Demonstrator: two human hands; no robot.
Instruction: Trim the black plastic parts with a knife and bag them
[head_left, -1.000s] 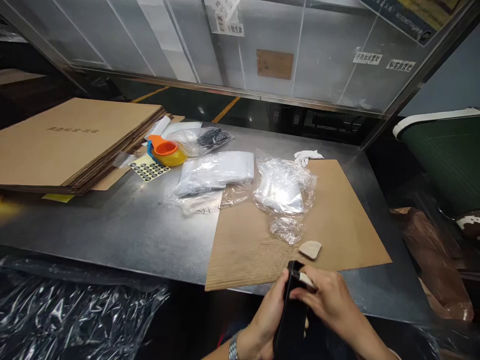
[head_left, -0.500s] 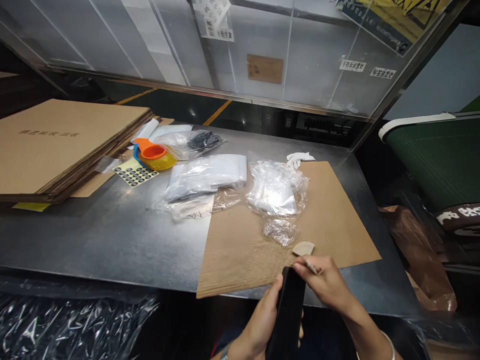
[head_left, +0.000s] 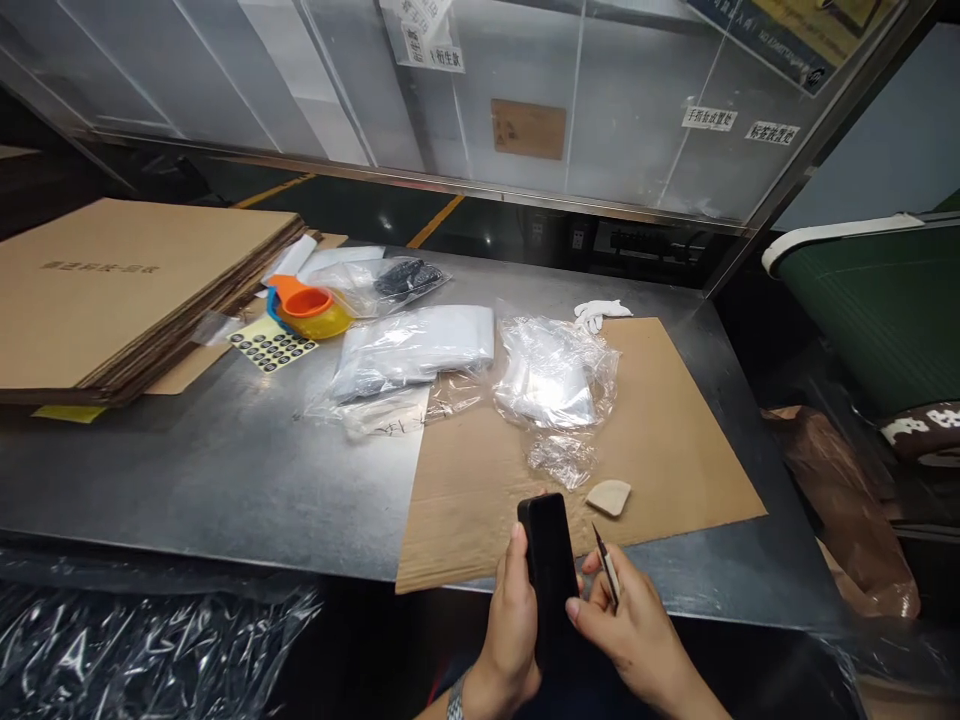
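Observation:
My left hand [head_left: 510, 620] grips a flat black slab, like a phone or phone case [head_left: 549, 570], held upright over the near table edge. My right hand [head_left: 626, 625] touches the slab's right side with the thumb and pinches a thin pointed tool [head_left: 606, 565] between its fingers. Just beyond them a brown cardboard sheet [head_left: 675, 440] lies on the metal table [head_left: 225, 470]. On the sheet are a small beige wedge [head_left: 609, 496] and crumpled clear plastic bags [head_left: 555, 385].
A stack of flat cardboard [head_left: 127, 285] fills the left. An orange and yellow tape dispenser [head_left: 311, 308], a sticker sheet [head_left: 271, 347], bagged white items [head_left: 416, 350] and a white glove [head_left: 600, 313] lie mid-table. A green bin [head_left: 870, 310] stands right. Clear plastic film [head_left: 150, 650] hangs below the near left edge.
The black slab has been raised and turned with its flat face toward me, shifting left. My right hand has come off its top end and now sits at its right side with the tool.

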